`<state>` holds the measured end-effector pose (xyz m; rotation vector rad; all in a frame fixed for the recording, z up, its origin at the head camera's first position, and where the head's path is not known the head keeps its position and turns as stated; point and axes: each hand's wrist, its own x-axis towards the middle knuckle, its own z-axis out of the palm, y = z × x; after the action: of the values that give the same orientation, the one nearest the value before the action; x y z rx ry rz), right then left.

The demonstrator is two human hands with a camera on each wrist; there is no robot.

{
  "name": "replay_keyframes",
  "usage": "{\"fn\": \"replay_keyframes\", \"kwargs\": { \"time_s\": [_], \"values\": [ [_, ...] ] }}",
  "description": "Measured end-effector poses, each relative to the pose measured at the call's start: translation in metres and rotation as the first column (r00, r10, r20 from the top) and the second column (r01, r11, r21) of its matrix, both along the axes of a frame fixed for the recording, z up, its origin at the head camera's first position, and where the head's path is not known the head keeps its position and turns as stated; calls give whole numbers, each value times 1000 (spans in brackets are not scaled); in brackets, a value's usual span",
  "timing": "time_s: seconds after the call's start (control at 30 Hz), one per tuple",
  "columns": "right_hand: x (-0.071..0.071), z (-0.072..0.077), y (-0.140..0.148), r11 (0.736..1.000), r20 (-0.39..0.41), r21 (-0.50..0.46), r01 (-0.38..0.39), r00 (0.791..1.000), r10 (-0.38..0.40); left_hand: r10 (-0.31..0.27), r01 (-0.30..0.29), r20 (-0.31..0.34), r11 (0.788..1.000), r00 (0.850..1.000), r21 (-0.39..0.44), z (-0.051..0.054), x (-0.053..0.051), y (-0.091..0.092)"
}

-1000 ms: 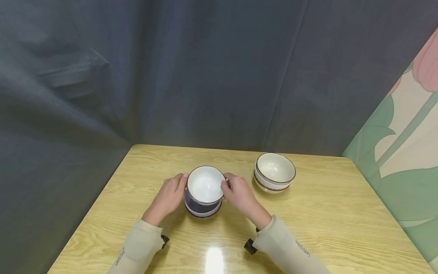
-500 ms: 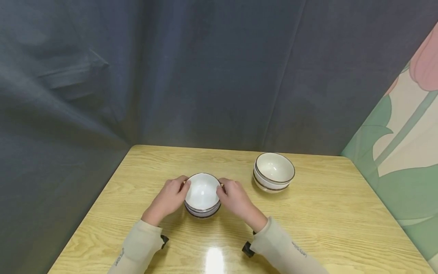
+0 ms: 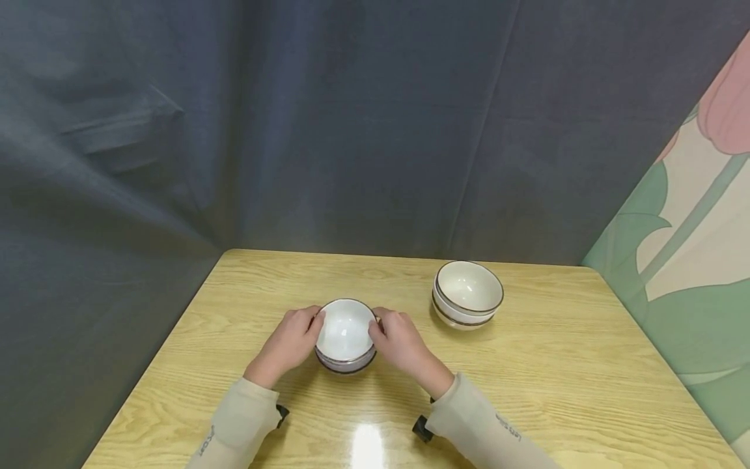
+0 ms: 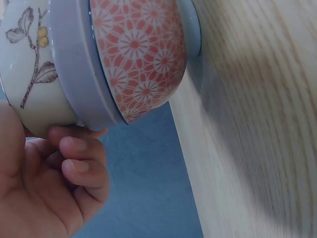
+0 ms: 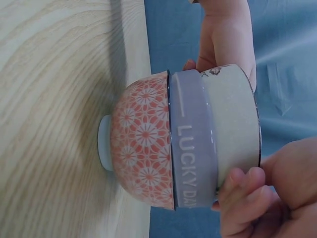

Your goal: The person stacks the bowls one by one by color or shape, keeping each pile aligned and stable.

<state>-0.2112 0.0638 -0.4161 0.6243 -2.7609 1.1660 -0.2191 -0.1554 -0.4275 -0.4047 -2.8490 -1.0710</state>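
Observation:
Between my two hands stands a stack of bowls. At its top, a cream bowl (image 3: 346,329) with a white inside and dark rim sits in a lavender bowl (image 5: 193,139) with raised lettering. Below that, a red-and-white flower-patterned bowl (image 4: 138,59) has its foot on the table. My left hand (image 3: 288,342) pinches the left rim of the cream bowl, thumb over the edge and fingers underneath. On the opposite side, my right hand (image 3: 405,345) grips the same rim in the same way. A branch with yellow berries decorates the cream bowl in the left wrist view.
Another stack of cream bowls (image 3: 469,290) with dark rims stands to the right, near the back of the wooden table (image 3: 556,365). A dark curtain (image 3: 363,130) hangs behind the table, and a floral panel (image 3: 691,260) borders the right side.
Both hands have lowered the cream bowl into the lavender bowl, whose inside showed earlier. Since half a second ago it has settled slightly further; the right-hand stack stays put.

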Motion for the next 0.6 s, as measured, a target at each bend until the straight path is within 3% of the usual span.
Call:
{"fn": "replay_keyframes", "kwargs": {
  "time_s": [0.6],
  "values": [
    [-3,-6,-3,999,-4,31,25,1000,-25,19,-18,8,999,1000,-29,-7,-3,2]
  ]
}}
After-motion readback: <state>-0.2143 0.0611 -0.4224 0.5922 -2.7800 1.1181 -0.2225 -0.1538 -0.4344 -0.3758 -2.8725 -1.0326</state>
